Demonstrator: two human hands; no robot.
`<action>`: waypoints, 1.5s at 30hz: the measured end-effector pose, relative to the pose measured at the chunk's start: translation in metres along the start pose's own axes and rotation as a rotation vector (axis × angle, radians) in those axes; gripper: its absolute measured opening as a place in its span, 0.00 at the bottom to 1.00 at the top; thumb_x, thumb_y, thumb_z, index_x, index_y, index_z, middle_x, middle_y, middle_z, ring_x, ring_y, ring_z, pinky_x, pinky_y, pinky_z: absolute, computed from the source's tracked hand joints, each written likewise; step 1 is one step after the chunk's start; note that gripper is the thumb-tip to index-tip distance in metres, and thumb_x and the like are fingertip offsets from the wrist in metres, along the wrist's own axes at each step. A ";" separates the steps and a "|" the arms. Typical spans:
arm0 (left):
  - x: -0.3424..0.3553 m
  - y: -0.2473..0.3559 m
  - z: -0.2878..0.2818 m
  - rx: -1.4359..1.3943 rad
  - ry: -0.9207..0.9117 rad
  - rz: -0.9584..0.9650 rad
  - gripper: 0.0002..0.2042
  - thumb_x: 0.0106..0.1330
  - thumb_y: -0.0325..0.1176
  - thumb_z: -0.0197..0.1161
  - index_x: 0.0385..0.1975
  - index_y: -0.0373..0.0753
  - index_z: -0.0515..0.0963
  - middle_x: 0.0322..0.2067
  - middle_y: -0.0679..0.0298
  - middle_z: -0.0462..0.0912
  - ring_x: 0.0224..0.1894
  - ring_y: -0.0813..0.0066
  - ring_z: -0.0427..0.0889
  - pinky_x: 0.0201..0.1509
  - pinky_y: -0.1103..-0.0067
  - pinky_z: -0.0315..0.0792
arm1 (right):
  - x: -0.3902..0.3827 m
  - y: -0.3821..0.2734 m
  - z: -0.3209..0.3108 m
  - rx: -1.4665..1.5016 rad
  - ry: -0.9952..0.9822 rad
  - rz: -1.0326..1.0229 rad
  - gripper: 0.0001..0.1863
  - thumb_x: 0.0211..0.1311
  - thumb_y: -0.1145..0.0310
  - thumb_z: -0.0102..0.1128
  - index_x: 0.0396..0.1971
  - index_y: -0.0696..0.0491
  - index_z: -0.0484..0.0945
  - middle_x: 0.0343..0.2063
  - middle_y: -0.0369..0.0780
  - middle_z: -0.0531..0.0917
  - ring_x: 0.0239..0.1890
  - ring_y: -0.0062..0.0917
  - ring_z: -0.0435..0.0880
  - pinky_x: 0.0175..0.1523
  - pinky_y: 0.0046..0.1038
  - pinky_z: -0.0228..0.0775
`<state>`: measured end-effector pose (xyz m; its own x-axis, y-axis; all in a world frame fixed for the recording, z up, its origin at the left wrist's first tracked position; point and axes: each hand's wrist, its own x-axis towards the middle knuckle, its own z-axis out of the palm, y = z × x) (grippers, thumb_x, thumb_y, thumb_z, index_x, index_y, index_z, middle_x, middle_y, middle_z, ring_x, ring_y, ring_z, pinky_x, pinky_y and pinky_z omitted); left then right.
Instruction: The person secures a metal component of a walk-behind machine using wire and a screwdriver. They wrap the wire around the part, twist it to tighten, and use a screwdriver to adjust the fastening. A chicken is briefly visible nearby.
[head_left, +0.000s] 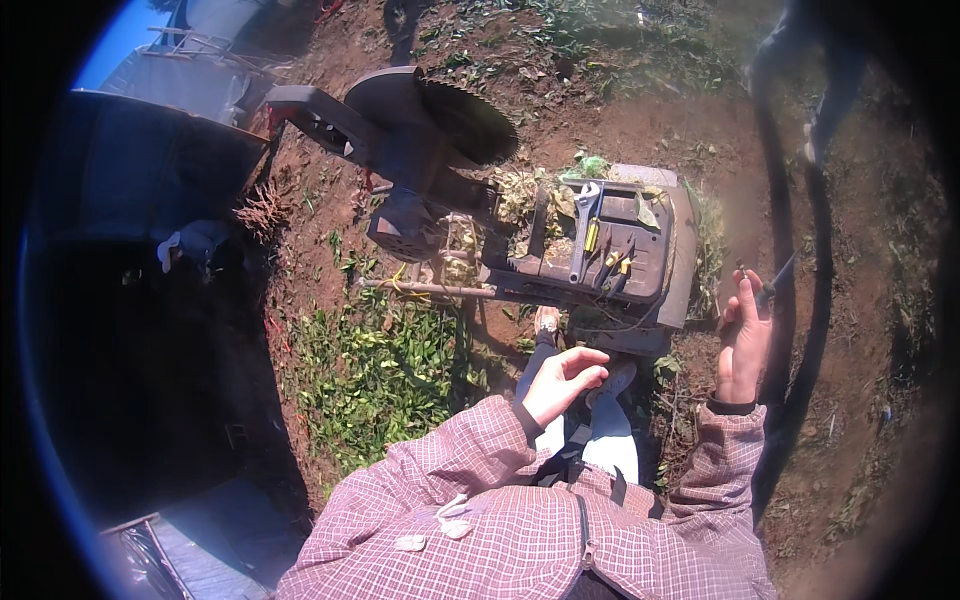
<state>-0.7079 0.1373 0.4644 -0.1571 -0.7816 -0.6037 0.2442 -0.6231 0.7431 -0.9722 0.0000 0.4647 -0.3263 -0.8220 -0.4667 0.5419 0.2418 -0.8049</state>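
Note:
My right hand [745,335] is raised at the right, its fingers pinched on a thin dark tool [779,277]; a small dark piece shows at the fingertips. My left hand [560,380] hovers over my legs with its fingers loosely curled and nothing in it. Ahead of both hands, a grey tool tray [672,250] sits on the ground. In it lie a silver wrench [583,218] and several yellow-handled tools [612,262]. Left of the tray lies a dark motor cutter [405,160] with a toothed round saw blade [468,120].
The ground is brown dirt with a patch of green weeds [380,370] at my left. A dark vehicle body [130,170] fills the left side. Black hoses [778,190] hang down at the right. My shoes [547,320] stand just before the tray.

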 end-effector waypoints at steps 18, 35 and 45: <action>-0.056 -0.011 0.001 0.043 0.014 -0.115 0.10 0.77 0.30 0.58 0.52 0.34 0.81 0.40 0.65 0.86 0.42 0.80 0.82 0.52 0.81 0.76 | 0.024 -0.014 -0.060 0.834 -0.188 0.313 0.13 0.74 0.65 0.62 0.51 0.54 0.80 0.40 0.34 0.85 0.33 0.16 0.80 0.32 0.19 0.73; -0.045 -0.017 -0.003 0.041 -0.007 -0.192 0.12 0.77 0.32 0.59 0.53 0.33 0.80 0.40 0.65 0.86 0.42 0.81 0.82 0.51 0.82 0.75 | 0.022 0.008 -0.069 0.926 -0.127 0.401 0.14 0.73 0.61 0.62 0.50 0.54 0.80 0.32 0.31 0.81 0.27 0.13 0.75 0.30 0.17 0.70; -0.044 -0.010 -0.012 0.020 -0.002 -0.201 0.17 0.77 0.35 0.59 0.59 0.32 0.76 0.47 0.61 0.84 0.47 0.76 0.82 0.57 0.78 0.76 | -0.017 0.027 -0.014 0.198 -0.130 0.231 0.12 0.70 0.61 0.67 0.46 0.52 0.80 0.29 0.29 0.79 0.26 0.10 0.73 0.30 0.15 0.67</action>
<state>-0.6923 0.1781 0.4800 -0.2023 -0.6416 -0.7399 0.1885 -0.7669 0.6135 -0.9630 0.0274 0.4461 -0.0826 -0.8192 -0.5676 0.7346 0.3348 -0.5902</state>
